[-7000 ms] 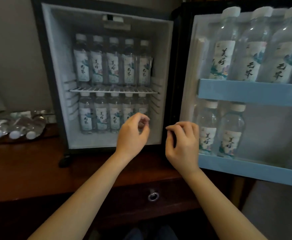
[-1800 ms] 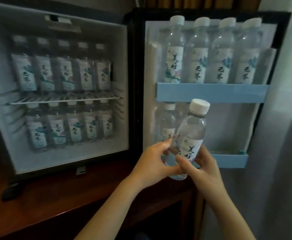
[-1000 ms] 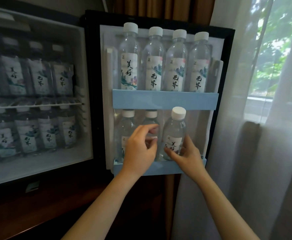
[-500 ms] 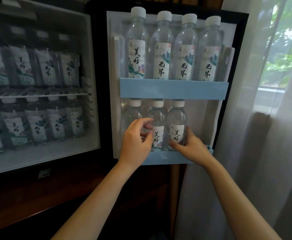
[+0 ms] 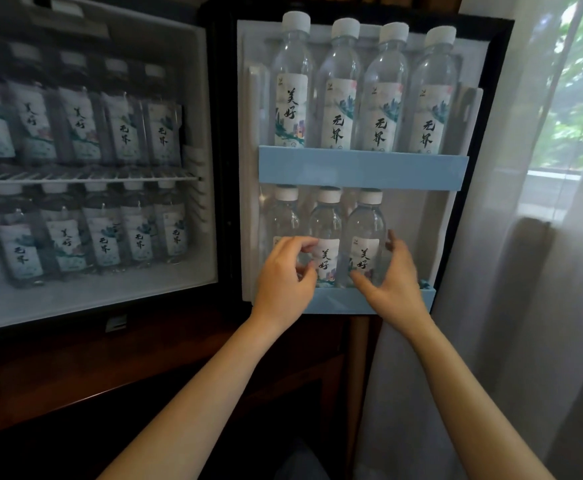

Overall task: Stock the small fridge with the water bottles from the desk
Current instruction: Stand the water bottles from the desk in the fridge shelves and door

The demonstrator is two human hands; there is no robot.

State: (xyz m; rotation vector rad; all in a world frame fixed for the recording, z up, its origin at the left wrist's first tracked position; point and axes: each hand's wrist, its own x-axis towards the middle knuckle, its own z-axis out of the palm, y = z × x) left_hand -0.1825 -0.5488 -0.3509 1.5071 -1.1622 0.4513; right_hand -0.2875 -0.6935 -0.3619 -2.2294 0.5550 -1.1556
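Note:
The small fridge (image 5: 210,98) stands open on the desk. Its lower door shelf (image 5: 338,301) holds three clear water bottles with white caps. My right hand (image 5: 394,285) is spread around the rightmost bottle (image 5: 366,233), thumb low at its front, fingers loose at its right side. My left hand (image 5: 283,278) hovers with loosely curled fingers in front of the left bottle (image 5: 281,220) and beside the middle bottle (image 5: 328,230); it holds nothing. The upper door shelf (image 5: 362,168) carries several taller bottles.
Inside the fridge, rows of bottles fill the space above and below the wire rack (image 5: 86,176). The dark wooden desk (image 5: 110,368) runs under the fridge. A sheer curtain (image 5: 525,306) and a window are close on the right of the door.
My right hand lowered the bottle into the lower door shelf as the third in the row, and its fingers have now loosened off it. My left hand stayed beside the row.

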